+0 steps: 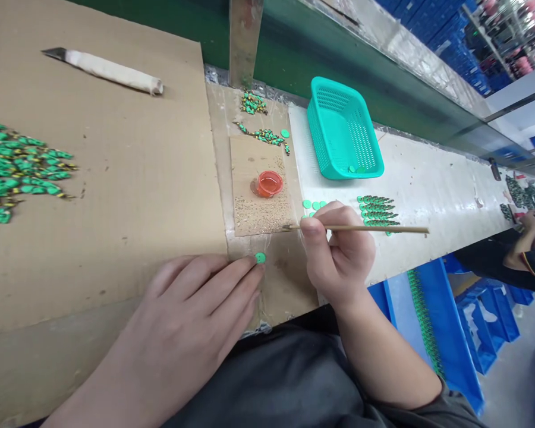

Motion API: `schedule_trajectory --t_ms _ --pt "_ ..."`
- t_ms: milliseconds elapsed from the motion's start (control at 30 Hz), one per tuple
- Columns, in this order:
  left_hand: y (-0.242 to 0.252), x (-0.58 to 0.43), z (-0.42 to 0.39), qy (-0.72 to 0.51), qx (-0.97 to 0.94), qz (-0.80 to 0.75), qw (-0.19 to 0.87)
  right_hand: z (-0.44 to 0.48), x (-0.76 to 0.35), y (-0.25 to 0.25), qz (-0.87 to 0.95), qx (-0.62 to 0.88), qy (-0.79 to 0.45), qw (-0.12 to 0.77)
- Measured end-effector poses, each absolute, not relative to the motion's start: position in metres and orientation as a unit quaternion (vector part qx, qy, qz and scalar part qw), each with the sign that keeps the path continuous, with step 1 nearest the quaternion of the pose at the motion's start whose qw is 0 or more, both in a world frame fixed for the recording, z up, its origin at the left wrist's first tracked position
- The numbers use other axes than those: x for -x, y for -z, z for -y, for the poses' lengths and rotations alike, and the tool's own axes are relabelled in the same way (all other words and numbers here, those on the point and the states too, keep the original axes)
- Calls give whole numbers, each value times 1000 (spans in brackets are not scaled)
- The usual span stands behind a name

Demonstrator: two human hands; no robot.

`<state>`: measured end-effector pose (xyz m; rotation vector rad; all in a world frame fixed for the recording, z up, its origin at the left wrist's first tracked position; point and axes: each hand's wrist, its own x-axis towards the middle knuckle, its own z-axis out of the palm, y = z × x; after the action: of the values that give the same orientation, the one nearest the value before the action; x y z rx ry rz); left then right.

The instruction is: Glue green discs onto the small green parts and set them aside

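My left hand [205, 300] lies palm down at the table's front, fingers close together. Its fingertips press on the left edge of a small green disc [260, 257], which bears dark dots; the thumb is hidden. Pinched between thumb and fingers of my right hand [341, 252] is a thin wooden stick [383, 228] with a dark tip pointing left. That tip is over the near edge of a speckled cardboard piece [254, 217]. On the cardboard stands a small red cup [270, 183] containing orange-red liquid. More green discs [307, 204] lie just beyond my right hand.
A turquoise basket [345, 131] stands behind, with a few discs inside. Green beaded pieces form a heap [20, 166] at left, small piles [253, 102] at the back and a row [378, 212] at right. A white-wrapped knife [111, 71] lies far left. Another person's hand [534, 221] is far right.
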<state>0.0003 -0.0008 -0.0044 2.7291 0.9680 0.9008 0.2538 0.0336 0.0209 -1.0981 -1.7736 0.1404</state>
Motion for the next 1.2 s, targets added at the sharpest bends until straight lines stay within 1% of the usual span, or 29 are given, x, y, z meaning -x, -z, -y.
schedule_trajectory --t_ms 200,500,1200 --pt "2 -1 2 -292 -897 -327 62 -8 -239 -14 754 415 -78 503" --pt "1 2 5 -279 -893 -342 92 -6 -236 -9 764 410 -84 491" --pt "0 0 6 -276 -896 -340 80 -6 -236 -5 761 422 -85 485"
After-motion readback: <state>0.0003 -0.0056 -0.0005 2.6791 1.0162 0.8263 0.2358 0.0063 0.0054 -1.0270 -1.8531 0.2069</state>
